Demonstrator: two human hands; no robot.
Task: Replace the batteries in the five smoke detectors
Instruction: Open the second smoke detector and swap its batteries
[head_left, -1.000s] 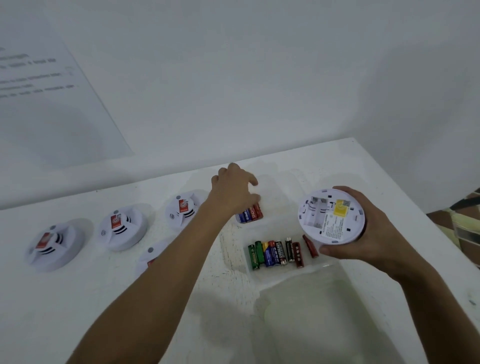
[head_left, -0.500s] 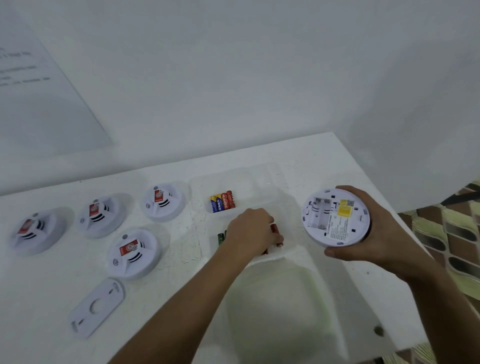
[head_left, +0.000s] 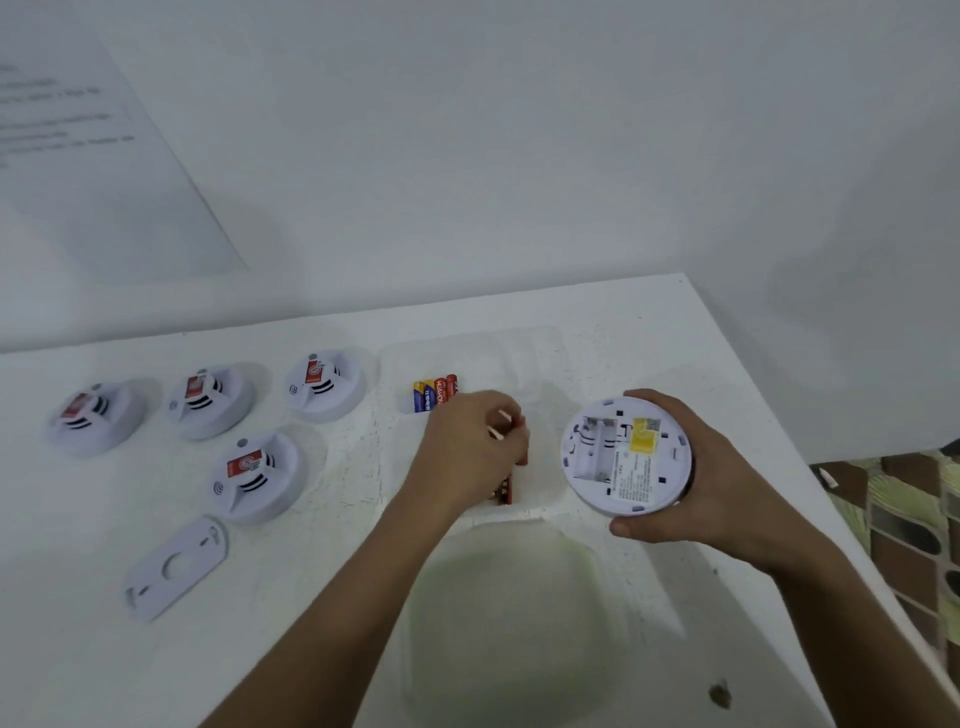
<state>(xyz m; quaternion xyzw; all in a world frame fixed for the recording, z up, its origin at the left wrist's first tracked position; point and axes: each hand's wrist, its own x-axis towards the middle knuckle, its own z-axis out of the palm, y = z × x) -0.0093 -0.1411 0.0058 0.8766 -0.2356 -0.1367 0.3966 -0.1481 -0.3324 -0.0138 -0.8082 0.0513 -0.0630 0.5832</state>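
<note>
My right hand (head_left: 727, 483) grips a white smoke detector (head_left: 623, 457) turned back side up, with its battery bay showing no batteries and a yellow label beside it. My left hand (head_left: 467, 452) reaches into the near compartment of a clear plastic tray (head_left: 519, 353); its curled fingers pinch a red battery (head_left: 522, 441). Another red battery (head_left: 506, 491) shows under that hand, which hides the others there. A few blue, yellow and red batteries (head_left: 435, 395) lie in the tray's far compartment. Several more detectors sit face up at the left, the nearest detector (head_left: 254, 475) in front.
A white mounting plate (head_left: 174, 566) lies near the front left of the white table (head_left: 623, 332). A clear tray lid (head_left: 519, 623) lies in front of the tray. The table's right edge drops to a patterned floor (head_left: 909, 519). A printed sheet (head_left: 78, 156) hangs on the wall.
My left hand moved from the far battery compartment to the near one and closed its fingers on a red battery. The held detector stayed in my right hand.
</note>
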